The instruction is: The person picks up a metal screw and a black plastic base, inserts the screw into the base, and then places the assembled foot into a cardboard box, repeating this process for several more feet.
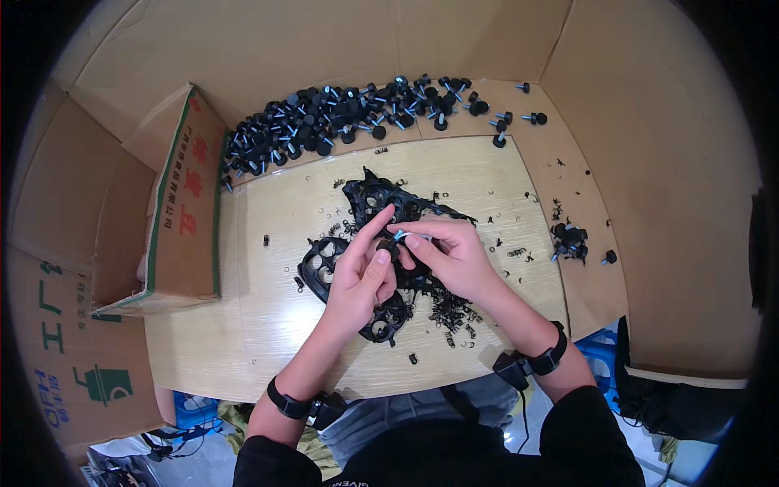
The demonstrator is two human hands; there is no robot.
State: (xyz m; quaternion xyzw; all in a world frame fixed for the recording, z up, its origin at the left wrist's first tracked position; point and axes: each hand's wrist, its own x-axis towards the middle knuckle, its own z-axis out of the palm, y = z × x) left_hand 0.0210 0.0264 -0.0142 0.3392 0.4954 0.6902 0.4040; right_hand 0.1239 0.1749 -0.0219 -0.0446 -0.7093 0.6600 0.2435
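Above the middle of the table, my left hand [364, 280] grips a black round-headed bolt [388, 248] between thumb and fingers, its index finger stretched upward. The bolt's bluish metal shank points toward my right hand [450, 252]. Thumb and forefinger of that hand are pinched together close to the shank, around something small and pale that I cannot make out. Below both hands lie black plastic scraps with round holes [315, 264], partly covered by the hands. Small black trimmings [451, 312] lie heaped beside my right wrist.
A large pile of black-headed bolts [308, 122] lies along the far cardboard edge. More bolts [535, 118] lie scattered at the far right, with a small black clump [570, 241] nearer. An open cardboard box [182, 211] stands at left. Cardboard walls [324, 49] surround the table.
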